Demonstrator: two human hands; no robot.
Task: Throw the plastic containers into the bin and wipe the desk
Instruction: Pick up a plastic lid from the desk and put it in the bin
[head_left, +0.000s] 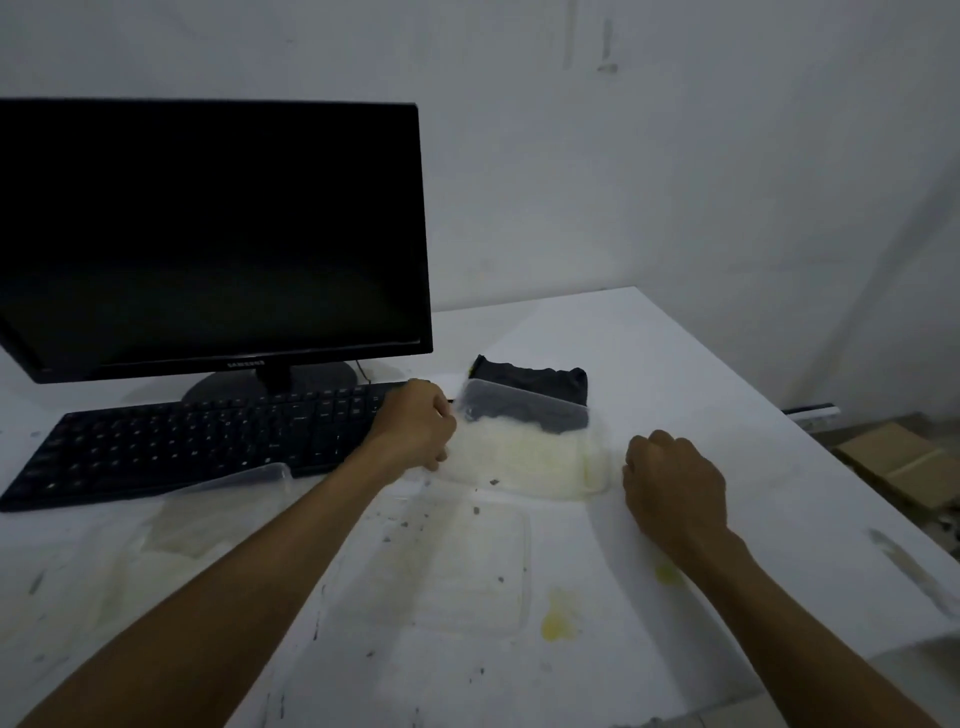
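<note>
A clear plastic container (524, 454) with whitish residue stands tilted on the white desk (701, 364), right of the keyboard. My left hand (415, 431) grips its left edge. My right hand (670, 483) is curled into a fist just right of the container, with a small gap between them and nothing in it. A flat clear container (457, 566) lies on the desk nearer to me. Another clear container (223, 499) leans against the keyboard's front edge. A folded black cloth (535, 376) lies behind the tilted container. Yellow stains (558, 621) and dark crumbs mark the desk.
A black monitor (208, 234) and black keyboard (197, 441) fill the desk's left half. The desk's right edge runs diagonally past my right hand. Cardboard pieces (904, 462) lie on the floor beyond it. A grey smear (904, 561) marks the desk at the right.
</note>
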